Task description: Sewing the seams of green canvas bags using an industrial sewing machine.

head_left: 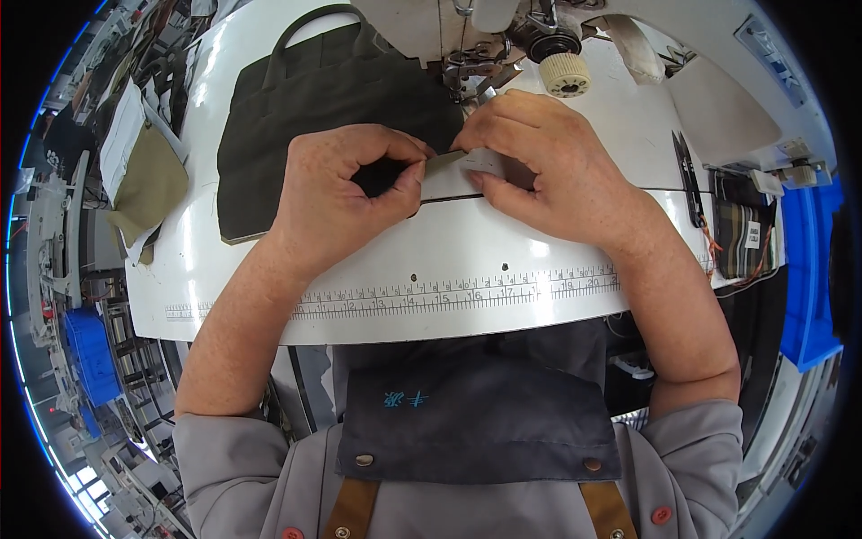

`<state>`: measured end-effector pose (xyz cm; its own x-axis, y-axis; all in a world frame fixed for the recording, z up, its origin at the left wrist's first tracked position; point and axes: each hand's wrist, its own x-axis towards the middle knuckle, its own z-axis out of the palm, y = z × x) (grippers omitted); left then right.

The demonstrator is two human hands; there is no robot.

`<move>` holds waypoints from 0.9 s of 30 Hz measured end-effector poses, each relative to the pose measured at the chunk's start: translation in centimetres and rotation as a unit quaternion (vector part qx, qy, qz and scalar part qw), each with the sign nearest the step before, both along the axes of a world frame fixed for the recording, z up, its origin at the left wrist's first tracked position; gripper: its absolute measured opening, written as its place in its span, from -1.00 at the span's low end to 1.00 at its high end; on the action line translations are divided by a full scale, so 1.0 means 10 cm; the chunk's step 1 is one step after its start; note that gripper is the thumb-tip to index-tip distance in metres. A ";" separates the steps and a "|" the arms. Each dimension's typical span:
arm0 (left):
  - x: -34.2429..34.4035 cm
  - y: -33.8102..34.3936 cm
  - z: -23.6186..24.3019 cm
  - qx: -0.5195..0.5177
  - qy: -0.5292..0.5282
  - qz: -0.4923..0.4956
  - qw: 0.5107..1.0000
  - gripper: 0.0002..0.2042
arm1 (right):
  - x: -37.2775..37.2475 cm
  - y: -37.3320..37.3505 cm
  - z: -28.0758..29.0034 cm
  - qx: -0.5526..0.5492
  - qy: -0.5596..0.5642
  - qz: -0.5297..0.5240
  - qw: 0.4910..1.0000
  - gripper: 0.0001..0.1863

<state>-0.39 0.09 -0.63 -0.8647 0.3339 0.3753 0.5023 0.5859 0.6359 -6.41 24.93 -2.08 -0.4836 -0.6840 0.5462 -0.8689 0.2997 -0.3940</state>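
Observation:
A dark olive fabric bag with a looped handle (pixel 287 135) lies flat on the white sewing table, its right side reaching under the sewing machine head (pixel 503 63). Between my hands runs a narrow olive fabric strip (pixel 443 163), just in front of the needle area. My left hand (pixel 337 184) pinches the strip's left end between thumb and forefinger. At the strip's right end, the curled fingers of my right hand (pixel 552 162) grip it close to the presser foot. My right thumb sits lower, over the pale metal plate (pixel 485 162). The needle tip is hard to make out.
Black thread snips (pixel 689 180) lie to the right, beside a folded striped cloth (pixel 743 235). A printed ruler (pixel 413 296) runs along the table's front edge. Olive and white fabric pieces (pixel 148 180) hang at the left edge. A blue bin (pixel 808 278) stands far right.

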 end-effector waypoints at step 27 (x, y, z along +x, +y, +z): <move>0.01 -0.05 -0.05 -0.085 0.178 -0.028 0.980 -0.84 | 0.00 -0.05 -0.06 -0.023 0.043 -0.018 0.999 -0.89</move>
<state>-0.30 -0.40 -1.10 -0.6674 0.4601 0.5856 0.7089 0.6336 0.3100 -6.44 24.40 -2.63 -0.4581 -0.6399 0.6170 -0.8887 0.3151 -0.3330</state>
